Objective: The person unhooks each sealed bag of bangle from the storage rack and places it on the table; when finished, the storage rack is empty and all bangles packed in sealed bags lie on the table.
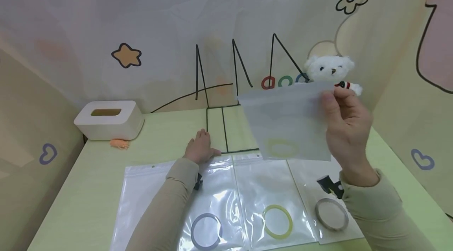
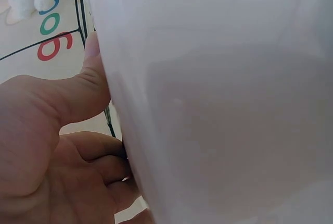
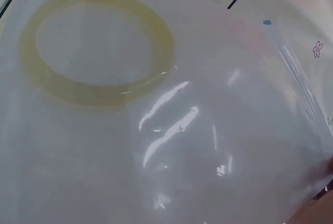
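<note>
My right hand (image 1: pixel 348 129) pinches the upper right corner of a translucent zip bag (image 1: pixel 288 121), held up over the table. A flat yellow ring (image 3: pixel 96 47) lies inside that bag, seen up close in the right wrist view. My left hand (image 1: pixel 199 146) rests at the top edge of the bags on the table, fingers pointing forward and thumb out to the side. In the left wrist view whitish plastic (image 2: pixel 218 120) hides the fingertips. On the table, one bag holds a grey ring (image 1: pixel 206 231), another a yellow ring (image 1: pixel 277 221), and the rightmost a grey ring (image 1: pixel 332 214).
A bag (image 1: pixel 138 188) at the left end of the row lies partly under my left forearm. A white tissue box (image 1: pixel 109 119) stands at the back left with a small orange item (image 1: pixel 119 144) before it. A white teddy bear (image 1: pixel 329 69) sits at the back right.
</note>
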Motion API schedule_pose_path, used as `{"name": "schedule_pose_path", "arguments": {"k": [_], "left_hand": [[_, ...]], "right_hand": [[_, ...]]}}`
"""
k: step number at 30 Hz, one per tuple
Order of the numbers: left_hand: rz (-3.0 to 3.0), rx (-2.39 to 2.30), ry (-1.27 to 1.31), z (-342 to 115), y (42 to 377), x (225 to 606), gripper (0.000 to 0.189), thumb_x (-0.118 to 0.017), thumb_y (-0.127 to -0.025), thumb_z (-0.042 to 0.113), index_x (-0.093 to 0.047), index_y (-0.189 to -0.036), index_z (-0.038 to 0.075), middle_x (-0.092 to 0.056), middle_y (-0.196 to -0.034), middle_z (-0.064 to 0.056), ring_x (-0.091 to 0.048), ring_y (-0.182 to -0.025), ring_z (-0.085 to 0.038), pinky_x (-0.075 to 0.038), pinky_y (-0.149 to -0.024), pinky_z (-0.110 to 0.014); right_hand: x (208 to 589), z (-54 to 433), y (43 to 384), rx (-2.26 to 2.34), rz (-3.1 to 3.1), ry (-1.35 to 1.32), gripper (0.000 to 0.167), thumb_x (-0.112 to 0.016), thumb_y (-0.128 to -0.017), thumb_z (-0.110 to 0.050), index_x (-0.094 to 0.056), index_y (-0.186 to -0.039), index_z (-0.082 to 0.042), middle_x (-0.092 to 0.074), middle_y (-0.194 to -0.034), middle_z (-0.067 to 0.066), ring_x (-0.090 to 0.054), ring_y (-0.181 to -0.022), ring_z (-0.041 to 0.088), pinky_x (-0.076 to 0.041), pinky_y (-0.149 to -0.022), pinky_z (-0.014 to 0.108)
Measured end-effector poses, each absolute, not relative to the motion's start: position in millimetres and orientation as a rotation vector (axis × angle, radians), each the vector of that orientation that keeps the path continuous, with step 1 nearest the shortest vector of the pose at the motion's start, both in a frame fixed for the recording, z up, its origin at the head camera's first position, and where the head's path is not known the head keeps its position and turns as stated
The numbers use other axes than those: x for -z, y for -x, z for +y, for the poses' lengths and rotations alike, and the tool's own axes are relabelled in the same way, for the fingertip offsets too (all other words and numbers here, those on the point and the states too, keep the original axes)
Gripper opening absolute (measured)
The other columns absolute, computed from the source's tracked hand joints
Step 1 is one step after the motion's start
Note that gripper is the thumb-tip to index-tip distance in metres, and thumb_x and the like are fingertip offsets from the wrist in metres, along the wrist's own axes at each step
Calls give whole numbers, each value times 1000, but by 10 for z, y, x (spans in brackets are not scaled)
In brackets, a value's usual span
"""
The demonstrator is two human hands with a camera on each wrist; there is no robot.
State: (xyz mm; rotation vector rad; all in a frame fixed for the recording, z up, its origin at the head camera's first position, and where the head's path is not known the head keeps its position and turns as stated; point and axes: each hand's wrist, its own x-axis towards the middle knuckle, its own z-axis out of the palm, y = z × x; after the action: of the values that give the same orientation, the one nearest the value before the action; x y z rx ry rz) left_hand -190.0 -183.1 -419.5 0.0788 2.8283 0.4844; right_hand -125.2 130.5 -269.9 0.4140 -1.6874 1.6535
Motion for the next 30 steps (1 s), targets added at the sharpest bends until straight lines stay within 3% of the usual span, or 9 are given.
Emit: {"name": "schedule_pose_path", "arguments": {"k": [9,12,19,24,28,30], "left_hand": [[2823,-512,-81,-1814,1887,4200,90,-68,-89,43,-26,-148,-10,-13,-158,-25,-11,-146,-36,-16,-115,-54],[2822,-526,-81,-1816,1868,4183,90,-68,-89,43,-26,-148,-10,-13,-158,-25,-10,-146,-36,-15,-116,-54],[2822,-526,-89,-1803,1833,4142,89,-68,-90,41,-25,-147,-11,-13,-157,-26,-10,-146,-37,-15,-115,-55],[2829,-506,-101,-1799,1840,4151,89,-68,-90,42,-25,-147,-11,-14,-157,-26,-12,-146,-37,-17,-115,-55],[2833,-494,-103,-1805,1854,4176,89,-67,-90,43,-25,-147,-11,-14,-157,-26,-12,-146,-37,-17,-115,-55],[2838,-486,-104,-1809,1860,4188,89,-67,-90,43,-26,-147,-11,-15,-157,-26,-13,-145,-37,-18,-115,-55]], "right_hand": [[2647,1929,1033,-1317,-1768,-328,19,-62,-93,0,-66,-103,15,-69,-94,-2,-63,-78,7,-49,-75,15],[2672,2150,952,-1230,-1827,-244,19,-62,-94,-3,-68,-106,10,-67,-93,-10,-61,-77,1,-45,-73,12],[2777,2518,768,-1103,-2122,343,30,-56,-99,-32,-65,-125,-20,-56,-92,-28,-52,-81,-7,-37,-71,11],[2866,2716,723,-1047,-2181,386,34,-55,-99,-31,-63,-128,-16,-57,-91,-29,-51,-77,-12,-36,-67,6],[2903,2853,721,-982,-2265,571,40,-50,-101,-37,-58,-135,-17,-46,-83,-33,-42,-70,-15,-32,-65,7],[2913,2917,751,-992,-2323,702,45,-45,-101,-43,-52,-140,-21,-57,-93,-24,-39,-71,-14,-45,-76,15]]}}
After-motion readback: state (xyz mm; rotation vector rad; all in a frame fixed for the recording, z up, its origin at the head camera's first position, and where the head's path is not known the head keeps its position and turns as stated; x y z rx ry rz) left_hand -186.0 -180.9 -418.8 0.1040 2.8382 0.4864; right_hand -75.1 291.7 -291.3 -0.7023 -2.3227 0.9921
